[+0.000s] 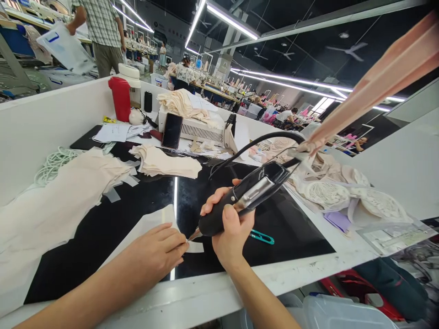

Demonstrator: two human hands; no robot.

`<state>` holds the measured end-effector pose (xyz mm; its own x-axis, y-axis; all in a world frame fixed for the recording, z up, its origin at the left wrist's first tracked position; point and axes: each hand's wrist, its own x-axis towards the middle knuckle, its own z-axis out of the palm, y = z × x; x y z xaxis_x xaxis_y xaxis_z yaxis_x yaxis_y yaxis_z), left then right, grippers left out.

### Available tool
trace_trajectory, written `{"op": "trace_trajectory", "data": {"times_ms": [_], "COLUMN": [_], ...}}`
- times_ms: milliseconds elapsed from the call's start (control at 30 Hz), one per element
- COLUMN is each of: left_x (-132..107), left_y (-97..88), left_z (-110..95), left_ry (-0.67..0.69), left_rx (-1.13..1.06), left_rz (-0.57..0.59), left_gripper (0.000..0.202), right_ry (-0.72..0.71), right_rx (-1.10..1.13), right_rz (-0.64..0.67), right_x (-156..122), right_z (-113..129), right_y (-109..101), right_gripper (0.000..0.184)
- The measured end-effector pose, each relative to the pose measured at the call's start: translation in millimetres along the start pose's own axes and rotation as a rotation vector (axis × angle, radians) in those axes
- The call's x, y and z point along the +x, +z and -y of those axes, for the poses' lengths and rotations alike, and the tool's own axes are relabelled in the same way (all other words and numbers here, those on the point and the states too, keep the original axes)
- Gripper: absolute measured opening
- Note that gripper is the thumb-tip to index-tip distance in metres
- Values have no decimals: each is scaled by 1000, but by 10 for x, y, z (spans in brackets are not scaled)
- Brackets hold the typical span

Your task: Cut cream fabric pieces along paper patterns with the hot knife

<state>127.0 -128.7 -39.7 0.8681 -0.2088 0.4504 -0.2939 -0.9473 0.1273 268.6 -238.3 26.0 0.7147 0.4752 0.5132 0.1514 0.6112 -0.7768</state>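
My right hand (235, 224) is wrapped around a black corded hand tool (247, 194) with a silver lever and a narrow metal tip. The tool slants down to the left, its tip close to my left fingertips; whether they touch is unclear. My left hand (159, 249) is closed, its fingertips gripping the edge of a pale fabric piece (146, 228) on the black work surface (288, 237). A small white strip (195, 247) shows beside those fingertips. A pink fabric strip (370, 87) tied to the tool's rear end runs up to the right.
Stacked cream fabric pieces (164, 162) lie behind my hands, with a larger fabric pile (68, 196) on the left. A teal cutter (262, 237) is right of my right hand. Lace bra pieces (329, 192) crowd the right. A phone (172, 131) leans at the back.
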Motion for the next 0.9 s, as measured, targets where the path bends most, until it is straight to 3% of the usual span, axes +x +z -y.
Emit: {"op": "trace_trajectory", "data": {"times_ms": [700,900], "left_x": [-10,11], "left_y": [70,-13], "left_z": [14,-4], "left_ry": [-23,-27], "left_rx": [-36,-71], "left_rz": [-9,-21], "left_gripper": [22,20], "right_ry": [-53,-31], "right_rx": [6,-6], "right_rz": [-45,-60], "right_x": [-7,-7], "right_z": [67,83], "right_y": [-91,-78], "right_gripper": [36,31]}}
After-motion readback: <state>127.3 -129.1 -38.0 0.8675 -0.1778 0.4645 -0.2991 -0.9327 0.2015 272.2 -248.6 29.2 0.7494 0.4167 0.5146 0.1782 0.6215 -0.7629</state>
